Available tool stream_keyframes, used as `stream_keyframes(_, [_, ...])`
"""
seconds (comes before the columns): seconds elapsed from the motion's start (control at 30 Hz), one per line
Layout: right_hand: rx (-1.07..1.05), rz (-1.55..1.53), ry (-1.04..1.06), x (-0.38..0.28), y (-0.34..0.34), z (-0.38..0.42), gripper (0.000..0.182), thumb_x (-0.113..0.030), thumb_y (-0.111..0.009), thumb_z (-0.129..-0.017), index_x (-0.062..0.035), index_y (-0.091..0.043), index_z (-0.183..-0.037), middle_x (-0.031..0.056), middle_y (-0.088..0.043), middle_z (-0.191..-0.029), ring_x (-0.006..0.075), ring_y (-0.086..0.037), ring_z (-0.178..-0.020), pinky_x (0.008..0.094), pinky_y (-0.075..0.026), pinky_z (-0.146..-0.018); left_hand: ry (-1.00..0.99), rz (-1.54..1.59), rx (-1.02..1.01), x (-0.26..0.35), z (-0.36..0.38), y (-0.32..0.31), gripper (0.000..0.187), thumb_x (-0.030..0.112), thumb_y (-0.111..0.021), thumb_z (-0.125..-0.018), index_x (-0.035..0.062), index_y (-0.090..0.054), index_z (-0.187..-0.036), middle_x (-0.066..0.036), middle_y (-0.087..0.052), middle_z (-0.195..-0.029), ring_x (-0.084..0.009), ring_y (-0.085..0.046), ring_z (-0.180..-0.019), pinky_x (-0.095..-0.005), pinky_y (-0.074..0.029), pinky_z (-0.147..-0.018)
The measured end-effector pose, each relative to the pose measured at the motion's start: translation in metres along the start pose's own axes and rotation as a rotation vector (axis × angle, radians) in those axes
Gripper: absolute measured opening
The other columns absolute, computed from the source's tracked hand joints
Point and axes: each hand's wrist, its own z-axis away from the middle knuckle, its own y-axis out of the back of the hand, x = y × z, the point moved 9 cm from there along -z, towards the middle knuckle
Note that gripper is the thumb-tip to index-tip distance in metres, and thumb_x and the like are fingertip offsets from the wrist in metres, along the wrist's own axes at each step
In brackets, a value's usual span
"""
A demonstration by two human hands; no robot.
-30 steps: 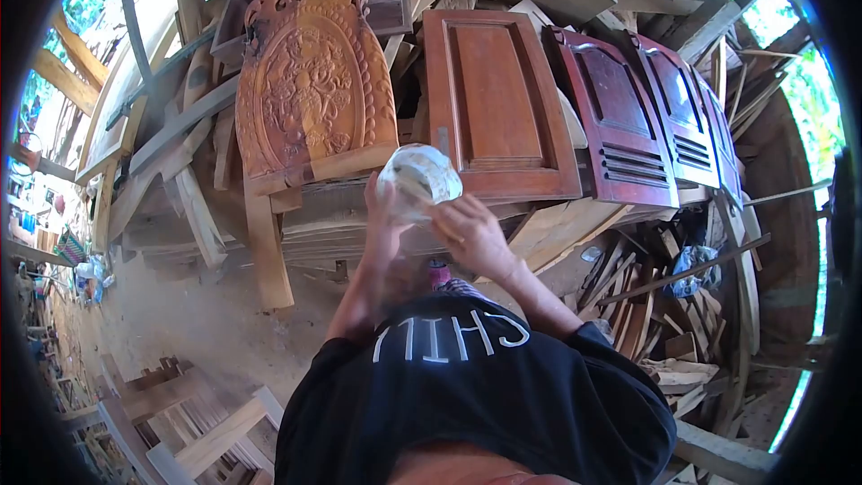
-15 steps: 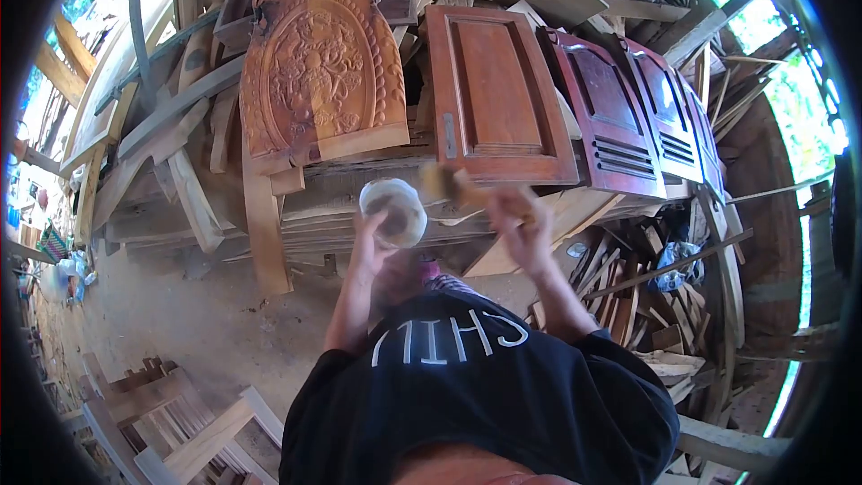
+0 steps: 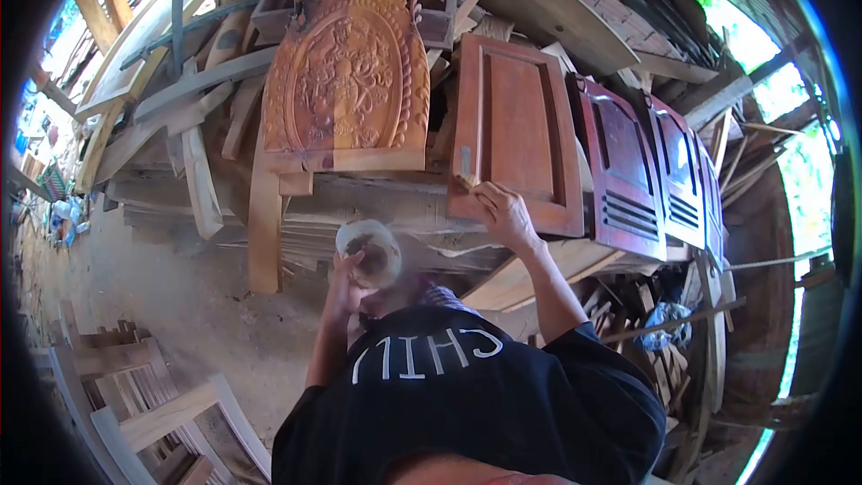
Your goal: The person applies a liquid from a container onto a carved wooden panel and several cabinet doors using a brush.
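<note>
My left hand [image 3: 345, 280] grips a pale, translucent plastic tub [image 3: 389, 253] by its side, with the thumb over the rim. Something brownish shows in the bottom of the tub. In my right hand [image 3: 508, 217] is a paintbrush [image 3: 466, 181], its head at the lower left edge of a reddish-brown cabinet door [image 3: 523, 121]. The door has a raised centre panel and leans on the stacked boards. Left of it stands a carved wooden panel [image 3: 346, 90] with an oval floral relief, orange-brown in tone.
Dark red, glossy louvred doors [image 3: 621, 157] lean to the right of the cabinet door. Stacked planks [image 3: 189, 202] run beneath the panels. Pale wooden frames [image 3: 175, 413] lie at lower left, and scrap wood [image 3: 669, 368] with a blue plastic bag [image 3: 664, 323] sits at lower right.
My right hand has brought the brush from beside the tub to the cabinet door's lower left edge. The tub in my left hand has moved down and left. The camera view has shifted slightly.
</note>
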Motion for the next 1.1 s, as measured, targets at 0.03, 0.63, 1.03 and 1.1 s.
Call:
stream_keyframes(0.03, [-0.104, -0.161, -0.142, 0.01, 0.002, -0.008, 0.011, -0.009, -0.063, -0.087, -0.0014, -0.064, -0.094, 0.0142, -0.067, -0.085, 0.0256, -0.066, -0.076, 0.0376, -0.052, -0.07, -0.018, -0.007, 0.004, 0.0, -0.002, 0.005, 0.068, 0.026, -0.067, -0.084, 0.0241, -0.027, -0.139, -0.009, -0.036, -0.143, -0.0359, -0.037, -0.132, -0.0727, -0.03, -0.095])
stream_keyframes(0.63, [-0.217, -0.345, -0.285, 0.39, -0.048, -0.3, 0.021, -0.026, -0.072, -0.083, -0.0067, -0.071, -0.091, 0.0046, -0.07, -0.079, 0.0126, -0.065, -0.065, 0.0273, -0.05, -0.053, -0.212, 0.148, 0.178, 0.002, 0.005, -0.075, 0.054, 0.028, -0.058, -0.089, 0.004, -0.045, -0.136, -0.015, -0.056, -0.127, -0.0319, -0.055, -0.117, -0.0501, -0.047, -0.096])
stream_keyframes(1.03, [0.057, -0.467, -0.158, 0.355, -0.066, -0.329, 0.02, -0.026, -0.058, -0.091, -0.0082, -0.067, -0.091, 0.0154, -0.069, -0.079, 0.0343, -0.068, -0.074, 0.0415, -0.053, -0.066, -0.062, -0.123, 0.486, -0.026, -0.008, -0.085, 0.059, 0.03, -0.066, -0.083, 0.0095, -0.044, -0.134, -0.013, -0.058, -0.121, -0.0304, -0.06, -0.108, -0.0495, -0.054, -0.086])
stream_keyframes(1.1, [0.259, -0.388, -0.224, 0.429, -0.066, -0.338, 0.014, -0.019, -0.059, -0.088, -0.0072, -0.068, -0.088, 0.0149, -0.068, -0.073, 0.0294, -0.069, -0.071, 0.0402, -0.053, -0.06, -0.117, -0.2, 0.469, -0.019, -0.012, -0.091, 0.061, 0.03, -0.067, -0.081, 0.0106, -0.042, -0.134, -0.012, -0.056, -0.122, -0.0307, -0.06, -0.109, -0.0496, -0.054, -0.085])
